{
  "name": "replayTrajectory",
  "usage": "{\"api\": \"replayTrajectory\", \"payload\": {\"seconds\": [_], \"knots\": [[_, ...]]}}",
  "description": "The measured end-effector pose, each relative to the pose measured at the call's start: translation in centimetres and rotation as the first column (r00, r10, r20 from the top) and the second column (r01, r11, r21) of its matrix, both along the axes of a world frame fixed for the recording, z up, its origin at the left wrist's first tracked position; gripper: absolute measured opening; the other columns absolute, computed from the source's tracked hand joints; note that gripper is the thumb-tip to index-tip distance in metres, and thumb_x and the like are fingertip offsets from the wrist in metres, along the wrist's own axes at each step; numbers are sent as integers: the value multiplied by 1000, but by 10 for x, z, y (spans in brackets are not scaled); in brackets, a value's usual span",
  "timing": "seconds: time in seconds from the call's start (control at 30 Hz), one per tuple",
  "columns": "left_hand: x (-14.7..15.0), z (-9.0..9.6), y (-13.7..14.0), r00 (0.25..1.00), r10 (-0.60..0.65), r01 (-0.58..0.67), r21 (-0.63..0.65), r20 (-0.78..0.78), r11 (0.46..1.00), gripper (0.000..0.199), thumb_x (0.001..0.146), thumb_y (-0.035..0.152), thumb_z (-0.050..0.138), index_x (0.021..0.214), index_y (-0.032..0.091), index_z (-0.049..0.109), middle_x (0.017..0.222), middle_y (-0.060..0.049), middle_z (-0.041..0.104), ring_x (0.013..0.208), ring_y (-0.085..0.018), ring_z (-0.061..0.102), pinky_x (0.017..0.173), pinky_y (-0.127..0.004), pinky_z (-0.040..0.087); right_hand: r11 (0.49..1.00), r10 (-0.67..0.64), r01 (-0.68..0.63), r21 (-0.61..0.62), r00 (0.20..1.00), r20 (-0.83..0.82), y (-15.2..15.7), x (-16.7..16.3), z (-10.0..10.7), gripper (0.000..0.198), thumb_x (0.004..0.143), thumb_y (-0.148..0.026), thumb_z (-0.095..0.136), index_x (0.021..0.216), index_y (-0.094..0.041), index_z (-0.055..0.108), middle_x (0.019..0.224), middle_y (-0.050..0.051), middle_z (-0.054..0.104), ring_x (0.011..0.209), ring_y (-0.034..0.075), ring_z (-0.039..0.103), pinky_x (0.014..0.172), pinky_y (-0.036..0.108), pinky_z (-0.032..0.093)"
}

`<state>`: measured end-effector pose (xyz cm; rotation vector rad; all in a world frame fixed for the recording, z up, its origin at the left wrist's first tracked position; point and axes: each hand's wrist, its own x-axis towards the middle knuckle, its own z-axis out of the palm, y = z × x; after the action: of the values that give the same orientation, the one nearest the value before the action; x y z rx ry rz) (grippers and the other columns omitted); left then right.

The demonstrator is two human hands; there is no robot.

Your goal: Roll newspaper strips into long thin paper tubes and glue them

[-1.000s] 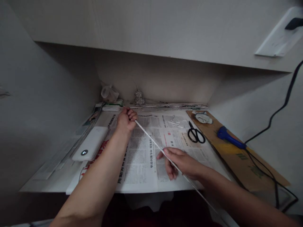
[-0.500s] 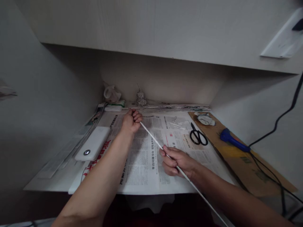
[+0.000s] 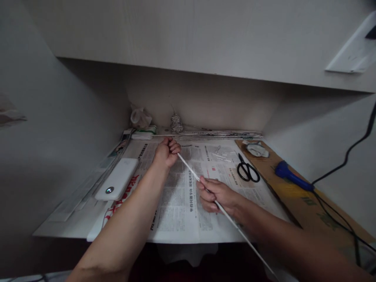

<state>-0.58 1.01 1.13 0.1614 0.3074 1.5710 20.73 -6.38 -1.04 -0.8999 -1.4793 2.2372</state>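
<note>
A long, thin white stick, perhaps a rolled paper rod (image 3: 241, 234), slants from the middle of the desk down past the lower right edge of the view. My left hand (image 3: 168, 152) is closed round its far end, above the newspaper. Farther down the rod, my right hand (image 3: 216, 196) grips it between thumb and fingers. Newspaper (image 3: 176, 211) lies spread beneath both hands. To the right of them rest black-handled scissors (image 3: 248, 172) and several short white pieces (image 3: 221, 156).
A white power bank (image 3: 117, 180) lies at left. A bundle of thin rods (image 3: 220, 135) and a wound ball of twine (image 3: 176, 123) stand at the back. On cardboard (image 3: 311, 207) at right is a blue corded tool (image 3: 293, 176). An overhanging panel (image 3: 190, 35) spans above.
My right hand has slid slightly up the rod, closer to my left hand. The whole view has shifted a little, while both hands keep their hold.
</note>
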Motion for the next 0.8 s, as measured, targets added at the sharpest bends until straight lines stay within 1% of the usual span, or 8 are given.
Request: {"api": "replayTrajectory", "payload": {"seconds": [0.13,0.23,0.33,0.4,0.53,0.63,0.73,0.8], "knots": [[4,-1,0,1000,-30,30,9,-7,1000,37,96,33,29,65,17,39,49,6,25,36,-5,28,33,-15,21,996,26,-34,-86,995,-94,-2,3,-5,34,91,-54,33,79,-22,38,45,-9,24,36,9,31,39,22,27],[9,-3,1,999,6,-8,-43,-45,999,37,96,35,30,66,16,40,49,7,25,36,-5,27,34,-15,21,974,-72,37,222,986,153,3,-2,-1,38,90,-57,33,89,-21,46,51,-7,36,40,10,40,41,23,27],[12,-3,0,997,20,-25,-68,-76,997,36,95,34,32,66,16,41,49,7,26,36,-5,27,34,-15,21,741,-294,22,671,909,295,10,-10,7,32,87,-51,47,79,-20,47,59,-2,45,52,11,44,49,24,29],[13,-2,-1,997,19,-24,-63,-75,998,35,95,33,32,66,16,41,49,7,26,36,-5,26,34,-15,21,666,-348,29,745,896,276,13,-13,8,31,87,-47,49,73,-19,46,61,-1,46,56,11,44,52,24,30],[13,0,-3,999,-29,28,-29,-42,999,35,96,33,31,66,16,40,50,7,24,37,-5,26,35,-15,20,971,-123,100,217,988,94,11,-14,1,33,91,-52,34,79,-22,40,49,-8,31,38,9,32,41,22,24],[14,0,-3,997,-68,68,-11,-29,998,35,96,33,30,66,16,40,50,6,24,38,-5,26,35,-15,20,991,-40,19,-135,987,-157,7,-11,-7,31,91,-51,35,78,-23,36,46,-10,21,35,9,24,38,21,22],[16,-1,-2,996,-85,84,-22,-41,996,35,95,33,31,67,16,41,52,6,25,39,-5,27,35,-15,21,989,-56,37,-142,989,-135,5,-10,-10,33,90,-53,35,78,-23,37,46,-9,23,36,9,28,38,21,24],[16,-1,-2,996,-71,69,-37,-56,997,35,95,34,31,67,16,41,53,6,27,40,-6,28,36,-15,23,993,-113,112,46,994,16,6,-11,-9,36,89,-57,35,83,-22,40,49,-9,30,37,9,35,39,22,24]]}}
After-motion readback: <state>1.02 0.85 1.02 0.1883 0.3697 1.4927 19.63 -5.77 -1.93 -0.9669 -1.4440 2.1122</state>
